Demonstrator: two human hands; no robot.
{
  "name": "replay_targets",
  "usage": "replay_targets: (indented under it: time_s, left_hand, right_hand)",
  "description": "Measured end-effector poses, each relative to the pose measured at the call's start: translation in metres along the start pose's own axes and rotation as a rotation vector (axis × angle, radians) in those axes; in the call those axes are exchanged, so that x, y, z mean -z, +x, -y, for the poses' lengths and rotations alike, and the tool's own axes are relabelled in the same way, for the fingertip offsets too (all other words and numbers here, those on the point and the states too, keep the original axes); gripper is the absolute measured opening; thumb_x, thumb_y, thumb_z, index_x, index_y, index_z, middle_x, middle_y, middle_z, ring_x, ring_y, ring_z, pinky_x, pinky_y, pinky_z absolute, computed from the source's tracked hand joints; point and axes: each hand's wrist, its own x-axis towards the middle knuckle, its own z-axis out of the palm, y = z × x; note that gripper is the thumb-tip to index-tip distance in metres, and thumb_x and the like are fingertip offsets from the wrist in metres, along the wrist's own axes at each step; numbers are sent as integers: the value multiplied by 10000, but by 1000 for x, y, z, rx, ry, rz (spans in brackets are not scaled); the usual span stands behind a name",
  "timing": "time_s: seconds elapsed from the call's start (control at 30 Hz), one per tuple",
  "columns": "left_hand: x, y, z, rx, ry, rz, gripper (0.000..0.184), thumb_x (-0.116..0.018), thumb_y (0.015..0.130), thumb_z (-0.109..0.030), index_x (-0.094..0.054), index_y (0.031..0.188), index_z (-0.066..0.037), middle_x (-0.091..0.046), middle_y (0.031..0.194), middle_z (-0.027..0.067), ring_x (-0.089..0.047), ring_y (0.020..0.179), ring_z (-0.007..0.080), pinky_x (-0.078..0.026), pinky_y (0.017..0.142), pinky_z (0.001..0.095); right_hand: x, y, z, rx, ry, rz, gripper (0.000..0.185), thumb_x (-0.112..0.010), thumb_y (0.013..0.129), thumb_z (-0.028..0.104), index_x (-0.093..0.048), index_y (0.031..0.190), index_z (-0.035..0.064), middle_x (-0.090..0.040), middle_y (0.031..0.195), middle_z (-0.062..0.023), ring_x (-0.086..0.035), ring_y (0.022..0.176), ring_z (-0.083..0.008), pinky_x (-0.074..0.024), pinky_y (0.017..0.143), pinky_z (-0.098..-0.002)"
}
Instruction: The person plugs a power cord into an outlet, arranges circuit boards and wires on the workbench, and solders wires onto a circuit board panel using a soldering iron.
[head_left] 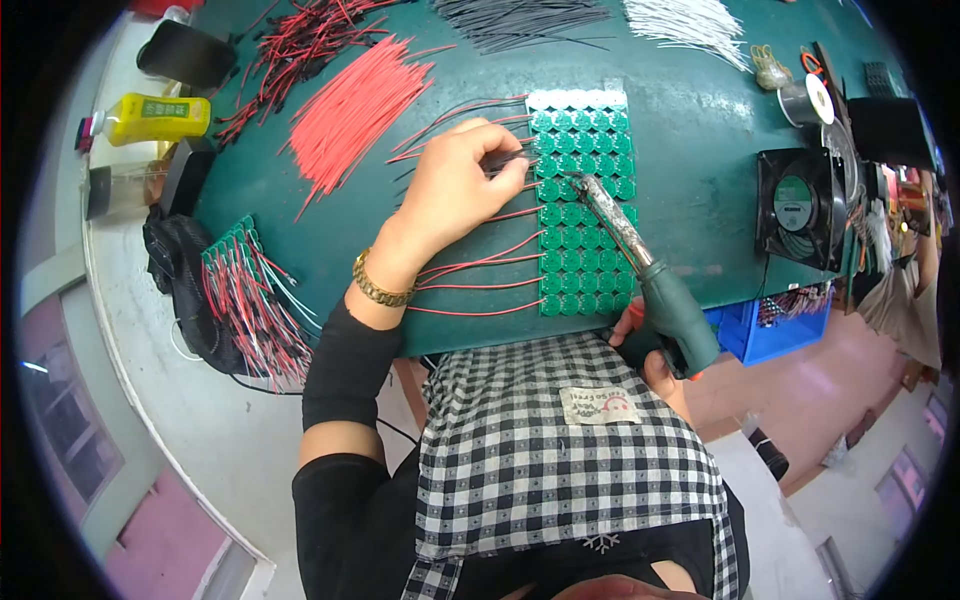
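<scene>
A green panel of round circuit boards (587, 262) lies on the green table, with red wires (490, 286) running from its left edge. My left hand (462, 175) is at that edge, its thumb and forefinger pinched on a dark wire (507, 158). My right hand (655, 365), low at the table's front edge, is wrapped round the green handle of a soldering iron (668, 305). The iron's metal tip points up and left, over the middle rows of the panel. Part of my right hand is hidden behind the handle.
Piles of red wires (358, 112), black wires (520, 20) and white wires (688, 28) lie behind the panel. A black fan (800, 208) and a solder spool (806, 101) stand right. Wired boards (232, 240) and a yellow bottle (158, 119) are left; a blue bin (775, 335) sits below right.
</scene>
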Motion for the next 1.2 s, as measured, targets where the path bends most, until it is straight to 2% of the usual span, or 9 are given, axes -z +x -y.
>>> replay_targets:
  time_s: [0.1, 0.43, 0.63, 0.73, 0.93, 1.03, 1.13, 1.2]
  left_hand:
    - [3, -4, 3, -80, -44, -27, 113, -706, 781, -67, -642, 825, 14, -557, 786, 21, -497, 633, 77, -409, 570, 232]
    - [-1, -14, -1, -29, 60, -5, 109, -711, 747, -54, -657, 811, 16, -587, 807, 19, -519, 637, 72, -434, 564, 221]
    - [-7, -17, -4, -5, 48, -15, 83, -682, 724, -37, -659, 781, 19, -601, 807, 25, -557, 638, 83, -458, 578, 222]
    - [-9, -17, -3, -27, 80, -15, 86, -678, 718, -38, -657, 777, 22, -604, 797, 32, -570, 638, 90, -463, 578, 225]
    - [-9, -15, -2, -53, 120, -19, 101, -678, 708, -47, -655, 774, 27, -604, 780, 53, -580, 637, 117, -470, 582, 242]
    - [-9, -15, -3, -52, 122, -12, 108, -679, 705, -57, -656, 772, 25, -608, 780, 57, -585, 642, 126, -473, 588, 248]
    - [-9, -15, -3, -61, 124, -16, 113, -679, 703, -64, -657, 771, 24, -612, 782, 60, -586, 643, 129, -474, 592, 251]
    - [-9, -15, -2, -61, 134, -18, 117, -679, 701, -67, -657, 771, 23, -614, 784, 63, -587, 641, 135, -474, 594, 255]
  right_hand:
    - [0, -4, -5, 10, 30, 0, 604, -601, 780, 336, -490, 1267, -4, -585, 942, -111, -562, 792, -173, -461, 728, -327]
    - [0, -8, -3, -92, 33, 93, 506, -581, 814, 217, -474, 1263, 10, -577, 1020, -89, -575, 890, -173, -467, 841, -342]
    - [2, -9, -7, -52, 52, 108, 456, -588, 820, 146, -482, 1244, 15, -577, 1052, -92, -584, 908, -176, -476, 850, -347]
    - [-6, -7, -2, -109, -50, 17, 696, -640, 817, 498, -475, 1286, 10, -571, 934, -117, -567, 784, -191, -462, 703, -330]
    - [-3, -4, -1, -74, -164, 73, 663, -612, 831, 481, -481, 1271, 3, -579, 920, -109, -573, 771, -182, -462, 698, -330]
    - [0, -4, -1, -33, -90, 79, 375, -627, 814, 107, -564, 1165, -11, -660, 983, -79, -648, 844, -157, -520, 804, -310]
    - [2, -6, -2, -54, -99, 91, 406, -628, 815, 115, -543, 1193, -9, -652, 1015, -78, -643, 876, -159, -514, 819, -312]
    - [-5, -8, -2, -117, -82, 26, 577, -639, 810, 373, -510, 1236, 6, -602, 965, -94, -598, 809, -172, -481, 749, -320]
